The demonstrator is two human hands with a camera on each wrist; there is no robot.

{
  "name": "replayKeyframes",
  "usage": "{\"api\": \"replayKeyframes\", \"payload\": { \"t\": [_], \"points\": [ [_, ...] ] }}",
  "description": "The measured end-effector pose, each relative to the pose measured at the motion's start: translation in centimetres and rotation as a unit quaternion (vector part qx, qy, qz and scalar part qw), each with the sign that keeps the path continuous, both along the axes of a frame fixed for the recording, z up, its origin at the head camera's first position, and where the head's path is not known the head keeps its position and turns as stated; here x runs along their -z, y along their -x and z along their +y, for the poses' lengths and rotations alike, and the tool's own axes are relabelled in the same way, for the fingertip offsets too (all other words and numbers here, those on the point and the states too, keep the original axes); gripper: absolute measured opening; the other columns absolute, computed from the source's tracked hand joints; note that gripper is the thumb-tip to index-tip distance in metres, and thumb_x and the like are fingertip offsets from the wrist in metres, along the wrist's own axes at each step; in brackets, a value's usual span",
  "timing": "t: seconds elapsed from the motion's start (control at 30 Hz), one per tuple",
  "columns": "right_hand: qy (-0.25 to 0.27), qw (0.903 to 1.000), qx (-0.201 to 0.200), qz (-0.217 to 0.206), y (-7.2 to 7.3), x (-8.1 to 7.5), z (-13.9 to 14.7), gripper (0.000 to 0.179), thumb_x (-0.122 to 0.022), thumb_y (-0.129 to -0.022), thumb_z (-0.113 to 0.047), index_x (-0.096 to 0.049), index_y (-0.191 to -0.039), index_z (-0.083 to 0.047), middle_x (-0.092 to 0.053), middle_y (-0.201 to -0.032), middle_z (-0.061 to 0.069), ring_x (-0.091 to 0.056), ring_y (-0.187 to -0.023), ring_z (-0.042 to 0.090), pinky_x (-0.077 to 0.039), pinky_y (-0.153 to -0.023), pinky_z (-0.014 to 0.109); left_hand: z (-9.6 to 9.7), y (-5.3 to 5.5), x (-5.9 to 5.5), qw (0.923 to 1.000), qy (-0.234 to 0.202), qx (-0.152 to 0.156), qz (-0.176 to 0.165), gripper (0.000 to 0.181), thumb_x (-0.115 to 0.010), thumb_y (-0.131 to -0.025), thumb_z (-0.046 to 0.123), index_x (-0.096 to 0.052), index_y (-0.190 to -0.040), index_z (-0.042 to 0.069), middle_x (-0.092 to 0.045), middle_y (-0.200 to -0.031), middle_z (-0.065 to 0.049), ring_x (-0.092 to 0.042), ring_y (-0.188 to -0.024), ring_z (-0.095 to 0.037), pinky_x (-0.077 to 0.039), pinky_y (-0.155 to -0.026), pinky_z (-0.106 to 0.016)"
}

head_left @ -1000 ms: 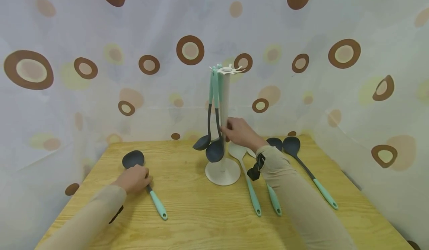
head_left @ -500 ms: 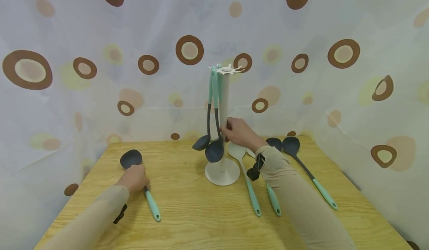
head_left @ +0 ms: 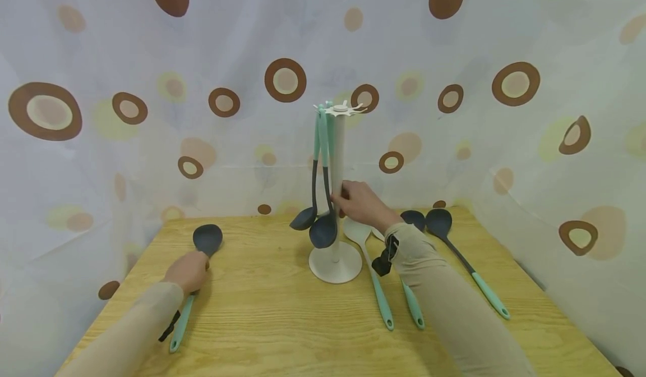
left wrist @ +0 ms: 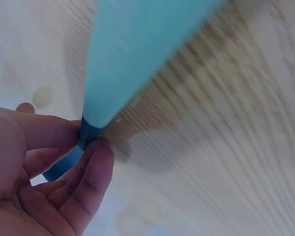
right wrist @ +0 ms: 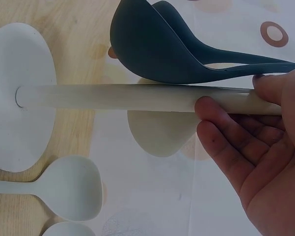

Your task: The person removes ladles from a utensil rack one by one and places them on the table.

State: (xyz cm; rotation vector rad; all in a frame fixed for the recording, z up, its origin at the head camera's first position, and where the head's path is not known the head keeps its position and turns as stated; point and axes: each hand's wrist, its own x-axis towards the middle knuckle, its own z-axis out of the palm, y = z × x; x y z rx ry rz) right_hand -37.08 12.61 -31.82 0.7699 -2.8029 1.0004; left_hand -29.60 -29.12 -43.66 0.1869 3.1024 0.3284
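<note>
While your left hand pinches the dark grey spoon with the mint-green handle at the neck where dark stem meets green grip, keep thumb and fingertips curled firmly round that narrow part, since the long handle behind the wrist will tend to swing. The spoon lies on the pale wooden table at its left side, bowl pointing toward the spotted curtain, well apart from the rack. Lift it cleanly before turning it, so the bowl does not drag on the wood.

In the middle, the white utensil stand with a round base carries two dark ladles with mint handles hanging on its left side. Your right hand holds the stand's white pole, thumb and fingers wrapped about it just beside the ladle stems; hold it steady so the ladles do not sway.

Further right lie a white spoon, another mint-handled utensil, and a dark spoon.

Against half a second ago, the left spoon has pivoted: its handle then ran toward the table's middle and now runs back along your left forearm, with the bowl a little farther right. The right hand has not shifted.
</note>
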Motion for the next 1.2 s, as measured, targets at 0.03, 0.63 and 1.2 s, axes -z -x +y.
{"api": "replayKeyframes", "payload": {
  "t": [0.03,0.63,1.2],
  "points": [
    [0.002,1.0000,0.000,-0.001,0.01,0.02,0.00,0.024,-0.054,-0.104,-0.030,-0.063,-0.103,-0.008,-0.071,-0.084,0.009,-0.072,-0.081,0.027,-0.051,-0.070,0.034,-0.15,0.03,0.05,1.0000,0.004,0.001,0.003,0.021,-0.058,-0.093,0.003,-0.065,-0.073,0.004,-0.056,-0.065,-0.004,-0.046,-0.058,-0.018,-0.038,-0.056,-0.034],
    [0.008,0.9999,-0.002,-0.010,-0.19,-0.05,0.02,0.027,-0.053,-0.105,-0.031,-0.064,-0.110,-0.007,-0.072,-0.085,0.011,-0.071,-0.084,0.031,-0.049,-0.070,0.035,-0.86,0.10,0.11,0.9999,0.000,0.005,0.014,0.015,-0.059,-0.093,0.001,-0.073,-0.092,0.001,-0.072,-0.092,-0.017,-0.062,-0.075,-0.026,-0.051,-0.067,-0.044],
    [0.009,0.9998,-0.006,-0.015,-0.28,-0.06,0.03,0.025,-0.052,-0.105,-0.032,-0.065,-0.106,-0.010,-0.073,-0.089,0.018,-0.066,-0.073,0.016,-0.048,-0.067,0.033,-0.22,0.01,0.06,0.9994,0.030,-0.012,0.017,0.017,-0.056,-0.091,0.004,-0.072,-0.096,0.001,-0.072,-0.095,-0.018,-0.067,-0.078,-0.031,-0.054,-0.065,-0.047]
  ]
}}
